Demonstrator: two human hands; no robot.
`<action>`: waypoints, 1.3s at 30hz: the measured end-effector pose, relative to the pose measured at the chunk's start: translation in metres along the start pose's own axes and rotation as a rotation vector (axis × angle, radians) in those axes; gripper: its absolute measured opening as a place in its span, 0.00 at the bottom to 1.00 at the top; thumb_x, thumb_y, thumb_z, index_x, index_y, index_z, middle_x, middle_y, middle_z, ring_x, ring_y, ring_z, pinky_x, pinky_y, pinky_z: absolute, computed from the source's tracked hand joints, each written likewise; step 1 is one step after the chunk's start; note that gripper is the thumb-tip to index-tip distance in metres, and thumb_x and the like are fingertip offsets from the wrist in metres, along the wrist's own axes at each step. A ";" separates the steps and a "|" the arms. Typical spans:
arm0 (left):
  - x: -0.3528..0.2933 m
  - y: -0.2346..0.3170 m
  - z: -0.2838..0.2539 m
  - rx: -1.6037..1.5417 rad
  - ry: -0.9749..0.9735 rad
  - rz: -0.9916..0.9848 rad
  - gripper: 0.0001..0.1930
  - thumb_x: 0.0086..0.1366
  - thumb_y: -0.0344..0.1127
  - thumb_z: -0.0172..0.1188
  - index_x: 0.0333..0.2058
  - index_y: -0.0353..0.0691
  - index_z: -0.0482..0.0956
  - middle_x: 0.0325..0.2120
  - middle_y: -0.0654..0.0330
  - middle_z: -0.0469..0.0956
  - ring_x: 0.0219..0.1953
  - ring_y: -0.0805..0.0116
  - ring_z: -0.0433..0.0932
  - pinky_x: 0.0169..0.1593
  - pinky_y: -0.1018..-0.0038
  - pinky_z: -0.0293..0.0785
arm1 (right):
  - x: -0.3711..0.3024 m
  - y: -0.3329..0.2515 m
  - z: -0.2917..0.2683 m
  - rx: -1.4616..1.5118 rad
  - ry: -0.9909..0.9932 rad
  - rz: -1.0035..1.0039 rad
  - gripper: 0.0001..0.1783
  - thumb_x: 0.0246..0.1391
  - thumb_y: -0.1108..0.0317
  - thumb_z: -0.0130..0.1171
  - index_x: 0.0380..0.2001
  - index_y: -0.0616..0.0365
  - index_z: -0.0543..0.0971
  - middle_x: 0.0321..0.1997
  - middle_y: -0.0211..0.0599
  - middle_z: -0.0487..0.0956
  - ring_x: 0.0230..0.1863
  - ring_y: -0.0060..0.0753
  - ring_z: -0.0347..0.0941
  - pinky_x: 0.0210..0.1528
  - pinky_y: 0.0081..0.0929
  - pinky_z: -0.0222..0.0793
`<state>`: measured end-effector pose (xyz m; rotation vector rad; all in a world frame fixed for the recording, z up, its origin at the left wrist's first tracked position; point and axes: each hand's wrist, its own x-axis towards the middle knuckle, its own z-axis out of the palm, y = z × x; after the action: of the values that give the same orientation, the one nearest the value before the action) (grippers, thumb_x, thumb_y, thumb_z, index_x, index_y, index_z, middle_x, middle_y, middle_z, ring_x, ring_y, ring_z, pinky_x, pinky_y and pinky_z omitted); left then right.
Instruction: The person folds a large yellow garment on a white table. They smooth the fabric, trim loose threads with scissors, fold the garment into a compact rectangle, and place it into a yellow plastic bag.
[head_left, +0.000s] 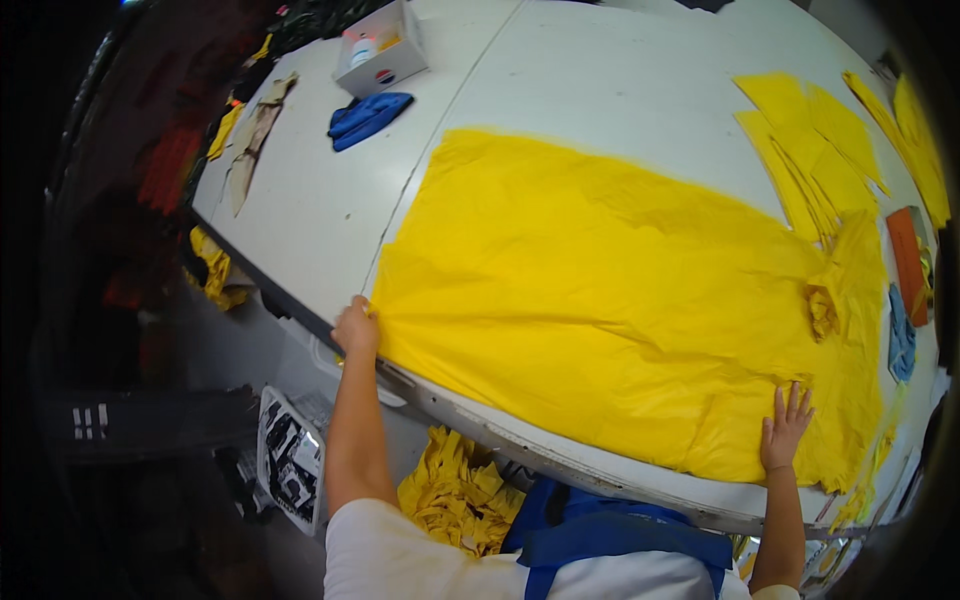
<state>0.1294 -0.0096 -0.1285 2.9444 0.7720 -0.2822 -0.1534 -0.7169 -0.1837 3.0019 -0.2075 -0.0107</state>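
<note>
A large yellow fabric sheet (600, 270) lies spread across the white table, with creases running from its left front corner. That corner is pinched in my left hand (357, 328), closed at the table's front edge. On the sheet's right front part, my right hand (788, 428) rests flat with the fingers spread. Beyond it sits a crumpled yellow bunch (823, 310) on the sheet. Whether the sheet is a single layer I cannot tell.
Cut yellow pieces (815, 150) lie at the far right, by an orange box (908, 265) and a blue-grey cloth (901, 340). A blue pouch (368, 120) and white box (385, 65) sit far left. Yellow scraps (460, 500) are heaped below the table's front edge (560, 470).
</note>
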 end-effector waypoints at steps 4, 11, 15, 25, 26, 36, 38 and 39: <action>-0.048 0.113 0.028 -0.185 0.171 0.788 0.28 0.59 0.43 0.60 0.59 0.58 0.65 0.64 0.53 0.54 0.64 0.45 0.52 0.64 0.48 0.48 | -0.006 -0.007 -0.017 0.115 -0.048 0.068 0.33 0.50 0.59 0.53 0.62 0.44 0.65 0.72 0.39 0.49 0.73 0.57 0.33 0.68 0.63 0.26; -0.116 0.202 0.061 -0.115 -0.110 0.978 0.35 0.57 0.39 0.63 0.62 0.47 0.60 0.66 0.47 0.48 0.67 0.39 0.43 0.67 0.53 0.44 | 0.055 0.030 -0.036 0.495 0.201 0.314 0.38 0.48 0.59 0.62 0.62 0.55 0.61 0.65 0.48 0.59 0.65 0.51 0.53 0.65 0.47 0.46; -0.179 0.290 0.040 -0.521 -0.325 1.112 0.40 0.53 0.34 0.66 0.63 0.46 0.57 0.66 0.47 0.48 0.65 0.42 0.51 0.64 0.55 0.53 | 0.161 0.092 0.004 0.994 0.304 0.815 0.40 0.48 0.61 0.64 0.61 0.63 0.59 0.49 0.47 0.73 0.51 0.43 0.68 0.52 0.35 0.64; -0.275 0.505 0.002 -1.734 -1.091 0.497 0.27 0.59 0.30 0.58 0.57 0.43 0.62 0.49 0.60 0.72 0.48 0.64 0.74 0.47 0.66 0.75 | 0.146 0.033 -0.099 1.487 -0.077 -0.149 0.22 0.55 0.73 0.55 0.54 0.62 0.72 0.50 0.33 0.75 0.50 0.26 0.69 0.55 0.25 0.62; -0.257 0.502 -0.015 -1.703 -1.197 0.593 0.25 0.62 0.32 0.56 0.57 0.42 0.62 0.48 0.60 0.73 0.47 0.64 0.75 0.46 0.67 0.76 | 0.143 0.060 -0.074 1.624 -0.102 0.073 0.22 0.55 0.72 0.54 0.54 0.61 0.72 0.51 0.32 0.75 0.52 0.26 0.69 0.56 0.24 0.62; -0.040 0.353 -0.038 -0.295 -0.444 1.009 0.23 0.55 0.23 0.60 0.51 0.39 0.73 0.46 0.60 0.76 0.48 0.67 0.74 0.51 0.71 0.70 | 0.121 0.138 -0.021 0.458 -0.225 0.107 0.21 0.56 0.63 0.50 0.53 0.54 0.71 0.58 0.44 0.70 0.58 0.46 0.65 0.62 0.36 0.57; -0.061 0.344 -0.022 0.171 -0.215 1.212 0.24 0.53 0.23 0.59 0.51 0.40 0.73 0.46 0.56 0.75 0.50 0.60 0.72 0.52 0.68 0.68 | 0.076 0.131 -0.020 0.588 -0.163 0.146 0.21 0.54 0.61 0.51 0.52 0.54 0.73 0.57 0.45 0.71 0.58 0.47 0.65 0.60 0.36 0.59; -0.085 0.359 -0.019 0.441 -0.139 1.055 0.24 0.52 0.22 0.57 0.50 0.39 0.72 0.47 0.53 0.74 0.51 0.54 0.70 0.52 0.68 0.67 | 0.063 0.131 -0.036 0.577 -0.303 0.123 0.21 0.53 0.62 0.54 0.51 0.54 0.73 0.57 0.45 0.71 0.58 0.46 0.65 0.59 0.36 0.60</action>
<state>0.2372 -0.3601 -0.0809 3.1487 -0.9766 -0.5793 -0.1081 -0.8496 -0.1304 3.5376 -0.5031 -0.4742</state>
